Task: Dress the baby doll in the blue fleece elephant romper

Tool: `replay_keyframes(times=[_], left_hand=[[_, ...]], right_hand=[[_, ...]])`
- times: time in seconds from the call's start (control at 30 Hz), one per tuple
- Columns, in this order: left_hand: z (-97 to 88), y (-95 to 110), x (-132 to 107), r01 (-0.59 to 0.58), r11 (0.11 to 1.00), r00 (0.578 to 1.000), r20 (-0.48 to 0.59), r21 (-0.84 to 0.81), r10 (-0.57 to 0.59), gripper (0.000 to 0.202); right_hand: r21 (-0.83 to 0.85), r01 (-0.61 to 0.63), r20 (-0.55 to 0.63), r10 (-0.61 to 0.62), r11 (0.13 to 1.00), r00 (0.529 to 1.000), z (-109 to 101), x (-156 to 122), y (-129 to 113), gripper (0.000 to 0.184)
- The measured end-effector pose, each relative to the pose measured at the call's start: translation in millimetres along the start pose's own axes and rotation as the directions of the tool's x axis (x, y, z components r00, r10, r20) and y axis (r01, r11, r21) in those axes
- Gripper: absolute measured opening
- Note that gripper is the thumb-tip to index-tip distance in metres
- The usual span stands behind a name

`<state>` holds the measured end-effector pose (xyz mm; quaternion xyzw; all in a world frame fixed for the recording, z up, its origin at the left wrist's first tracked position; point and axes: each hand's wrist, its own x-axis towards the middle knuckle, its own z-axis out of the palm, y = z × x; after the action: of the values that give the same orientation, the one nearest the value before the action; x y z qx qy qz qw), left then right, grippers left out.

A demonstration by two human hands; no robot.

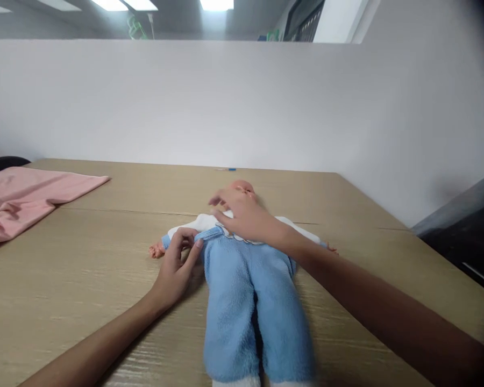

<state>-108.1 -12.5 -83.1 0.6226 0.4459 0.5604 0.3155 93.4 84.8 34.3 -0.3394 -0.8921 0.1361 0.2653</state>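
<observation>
A baby doll (242,187) lies on its back on the wooden table, head at the far end and arms spread. Its outfit has a white top (300,230) and fuzzy blue overalls (229,301). At the waist on the doll's left-hand side in view, my left hand (177,269) pinches the edge of the blue overalls between thumb and fingers. My right hand (246,215) reaches across the doll's chest and neck, its fingers apart and holding nothing that shows. It covers part of the doll's face and the collar.
A pink cloth (36,193) lies spread at the table's left side. Near the back edge rests a small thin item with a blue end (232,169). A white partition wall (185,102) stands behind the wooden table (105,279). Something black (468,242) is beyond the right edge.
</observation>
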Motion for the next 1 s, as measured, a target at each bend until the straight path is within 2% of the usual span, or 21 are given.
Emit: replay_keyframes(times=[0.03,0.07,0.1,0.13,0.17,0.2,0.23,0.3,0.47,0.53,0.6,0.67,0.73,0.8,0.9,0.93,1.0], left_hand=[[-0.1,0,0,-0.005,1.0,1.0,-0.007,0.011,0.005,0.016],[-0.1,1,-1,-0.006,1.0,1.0,-0.01,0.02,0.006,0.015],[0.0,1,-1,-0.005,1.0,1.0,-0.013,0.026,0.005,0.014],[0.3,1,-1,-0.005,1.0,1.0,-0.013,0.03,0.005,0.014],[0.6,1,-1,-0.008,1.0,1.0,-0.009,0.029,0.008,0.013],[1.0,1,0,-0.013,1.0,1.0,-0.004,0.024,0.013,0.012],[1.4,1,0,-0.018,1.0,1.0,0.0,0.016,0.018,0.012],[2.1,2,-1,-0.026,1.0,1.0,0.002,0.004,0.026,0.01],[0.5,4,-3,-0.059,0.998,0.998,0.025,0.006,0.059,0.007],[-2.2,1,-5,-0.106,0.994,0.994,0.036,0.019,0.105,0.005],[-5.8,-4,-6,-0.174,0.982,0.985,0.032,0.076,0.172,0.009],[-9.1,-8,-8,-0.254,0.951,0.966,0.009,0.174,0.257,0.017],[-11.2,-10,-9,-0.341,0.906,0.932,-0.03,0.252,0.36,0.024],[-11.5,-10,-9,-0.432,0.86,0.886,-0.051,0.272,0.461,0.031],[-9.2,-6,-9,-0.561,0.791,0.814,-0.013,0.243,0.581,0.035],[-7.9,-5,-10,-0.574,0.789,0.808,-0.007,0.217,0.59,0.034],[-4.6,-2,-11,-0.546,0.83,0.832,-0.039,0.115,0.553,0.029]], right_hand=[[-0.053,0.042,0.203,-0.031,0.998,0.979,5,19,0,0.024],[-0.114,0.105,0.397,-0.052,0.988,0.916,12,36,0,0.034],[-0.152,0.185,0.562,-0.069,0.971,0.824,19,50,0,0.045],[-0.154,0.222,0.634,-0.076,0.963,0.769,27,62,0,0.049],[-0.151,0.254,0.685,-0.084,0.955,0.724,35,70,-1,0.044],[-0.149,0.282,0.716,-0.093,0.948,0.692,42,76,-2,0.039],[-0.15,0.298,0.726,-0.1,0.943,0.68,48,80,-3,0.033],[-0.172,0.321,0.719,-0.104,0.931,0.688,55,80,-5,0.026],[-0.182,0.254,0.562,-0.112,0.95,0.82,44,62,-1,0.023],[-0.013,0.148,0.45,-0.126,0.989,0.884,36,55,7,0.021],[0.27,0.033,0.362,-0.134,0.962,0.923,29,49,17,0.027],[0.489,-0.029,0.351,-0.166,0.872,0.922,25,45,29,0.044],[0.565,-0.026,0.357,-0.216,0.825,0.909,23,42,39,0.058],[0.535,0.054,0.316,-0.259,0.843,0.913,24,39,46,0.061],[0.417,0.211,0.241,-0.332,0.884,0.912,26,36,46,0.057],[0.387,0.241,0.237,-0.349,0.89,0.907,25,34,45,0.056],[0.339,0.259,0.241,-0.35,0.905,0.905,22,30,39,0.056]])
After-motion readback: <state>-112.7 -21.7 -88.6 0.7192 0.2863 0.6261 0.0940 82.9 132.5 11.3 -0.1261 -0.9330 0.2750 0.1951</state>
